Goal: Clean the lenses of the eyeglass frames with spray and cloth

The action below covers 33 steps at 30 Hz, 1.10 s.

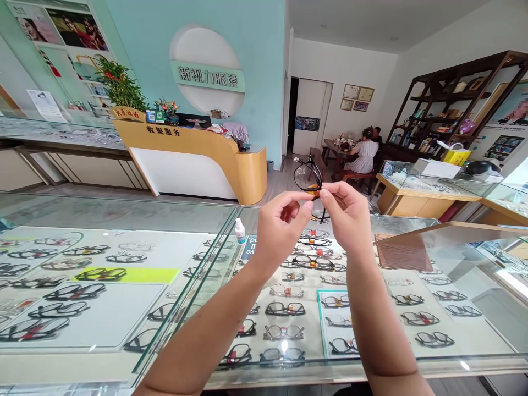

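Note:
A pair of black-framed glasses (307,175) is held up above the glass display case, turned on its side, with one lens above the fingers and part of the frame below. An orange tag (313,190) shows at its middle. My left hand (284,220) pinches the glasses from the left, thumb and index finger together. From the right, my right hand (344,212) grips them near the tag, its thumb close to my left fingertips. Rows of glasses (285,309) lie inside the case below both forearms.
A small white bottle (240,231) stands on the glass case left of my hands. A brown tray-like board (404,253) is at the right. Beyond are a yellow and white counter (185,170), two seated people at a table, and a wooden shelf (449,99).

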Tool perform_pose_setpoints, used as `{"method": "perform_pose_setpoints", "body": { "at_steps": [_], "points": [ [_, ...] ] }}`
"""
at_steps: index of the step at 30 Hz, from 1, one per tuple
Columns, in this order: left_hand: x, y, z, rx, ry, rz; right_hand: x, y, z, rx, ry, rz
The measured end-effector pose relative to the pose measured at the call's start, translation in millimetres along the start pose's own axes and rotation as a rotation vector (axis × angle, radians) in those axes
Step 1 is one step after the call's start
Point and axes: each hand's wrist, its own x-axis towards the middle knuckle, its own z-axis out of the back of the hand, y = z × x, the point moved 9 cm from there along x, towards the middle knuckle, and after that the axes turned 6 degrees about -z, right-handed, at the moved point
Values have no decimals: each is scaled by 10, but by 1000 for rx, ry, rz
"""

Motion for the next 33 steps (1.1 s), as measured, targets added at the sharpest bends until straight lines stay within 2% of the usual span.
{"method": "perform_pose_setpoints", "body": {
  "at_steps": [5,8,13,15,16,18,21,22,23,26,29,33],
  "points": [
    [-4,161,4,-47,-24,124,-74,179,-57,-168,-60,141],
    [19,278,39,-85,-45,167,-118,280,-102,-229,-38,210],
    [79,428,98,-116,-57,185,-162,405,-119,-257,21,210],
    [106,443,134,-79,-56,178,-98,348,-44,-202,2,184],
    [119,439,156,-46,-55,173,-39,247,16,-154,-16,150],
    [141,409,186,34,-40,160,109,-152,165,-25,-53,22],
    [153,340,170,151,19,131,228,-1115,461,187,-176,-238],
    [150,322,150,181,40,121,204,-1502,526,246,-193,-366],
    [142,314,124,204,63,116,164,-1821,579,260,-191,-434],
    [102,352,13,238,139,130,-47,-2576,728,308,-202,-573],
    [67,435,-79,272,192,146,-235,-3044,794,412,-193,-689],
    [35,558,-156,364,255,145,-331,-3390,746,583,-83,-833]
  ]
}}
